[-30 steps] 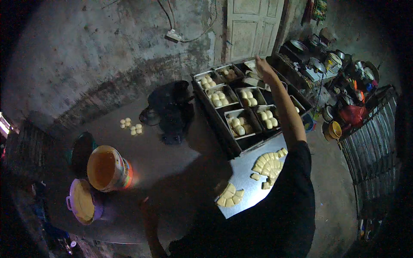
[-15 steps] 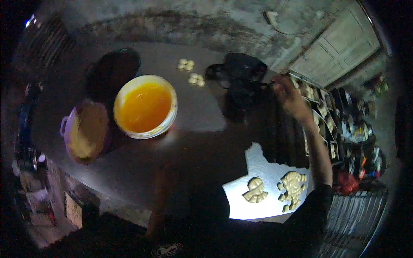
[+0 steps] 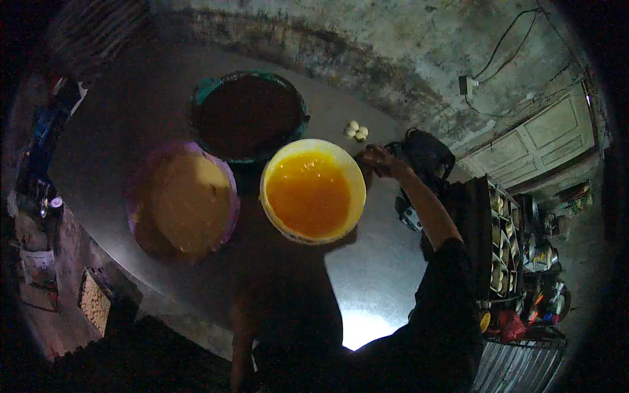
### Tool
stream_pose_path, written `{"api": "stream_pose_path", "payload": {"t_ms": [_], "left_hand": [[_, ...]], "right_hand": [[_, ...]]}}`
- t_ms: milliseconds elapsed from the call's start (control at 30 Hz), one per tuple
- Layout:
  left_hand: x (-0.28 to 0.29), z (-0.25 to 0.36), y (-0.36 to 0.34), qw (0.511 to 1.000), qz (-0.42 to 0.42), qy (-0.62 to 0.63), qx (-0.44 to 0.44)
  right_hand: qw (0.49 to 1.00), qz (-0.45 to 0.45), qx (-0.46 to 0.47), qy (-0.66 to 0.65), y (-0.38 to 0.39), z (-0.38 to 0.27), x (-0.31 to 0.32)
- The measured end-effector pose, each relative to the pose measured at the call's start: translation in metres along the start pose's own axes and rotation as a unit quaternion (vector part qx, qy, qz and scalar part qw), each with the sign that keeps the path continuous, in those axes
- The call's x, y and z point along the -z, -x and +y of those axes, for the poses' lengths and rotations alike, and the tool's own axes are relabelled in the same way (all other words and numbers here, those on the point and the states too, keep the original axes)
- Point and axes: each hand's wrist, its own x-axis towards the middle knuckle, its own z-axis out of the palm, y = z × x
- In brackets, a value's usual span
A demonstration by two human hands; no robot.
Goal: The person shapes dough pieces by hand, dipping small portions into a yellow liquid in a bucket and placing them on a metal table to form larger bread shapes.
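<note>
My right hand [image 3: 383, 161] reaches across the metal table just right of a white bucket [image 3: 362, 187] of yellow-orange liquid. Its fingers are drawn together, but shadow hides what they hold. Close beyond it sits a small cluster of pale dough balls [image 3: 356, 131]. A black object [image 3: 429, 154] of unclear kind lies to the right, behind my right forearm. My left forearm [image 3: 242, 334] comes up from the lower edge into deep shadow; the fingers of that hand cannot be made out.
Left of the bucket stands a purple basin [image 3: 232, 190] with beige contents; behind it is a green tub [image 3: 203, 98] with a dark inside. Stacked trays [image 3: 501, 242] of pale pieces stand at the right. A stained wall [image 3: 367, 46] runs along the back.
The view has turned left. My right hand has moved from the trays to the dough balls. One of two clusters no longer shows, and the sheet with cut dough is out of sight.
</note>
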Motion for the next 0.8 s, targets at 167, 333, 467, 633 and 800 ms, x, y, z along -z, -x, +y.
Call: {"api": "stream_pose_path", "payload": {"t_ms": [167, 333, 467, 633, 800], "left_hand": [[0.023, -0.021, 0.013, 0.995, 0.06, -0.079, 0.0], [0.022, -0.01, -0.002, 0.993, 0.077, 0.059, 0.066], [0.017, 0.011, -0.005, 0.999, 0.039, 0.011, 0.031], [-0.037, 0.042, -0.01, 1.0, -0.01, -0.006, -0.019], [-0.094, 0.098, 0.016, 0.997, -0.063, -0.025, -0.034]], "right_hand": [[0.989, 0.005, 0.034, -0.145, -0.032, 0.036, -0.026], [0.843, 0.113, -0.081, -0.52, 0.04, 0.057, -0.066], [0.368, 0.039, -0.156, -0.916, 0.076, -0.093, 0.016], [0.291, 0.007, -0.163, -0.943, 0.212, -0.216, 0.113], [0.396, 0.139, -0.221, -0.88, 0.401, -0.179, 0.215]]}}
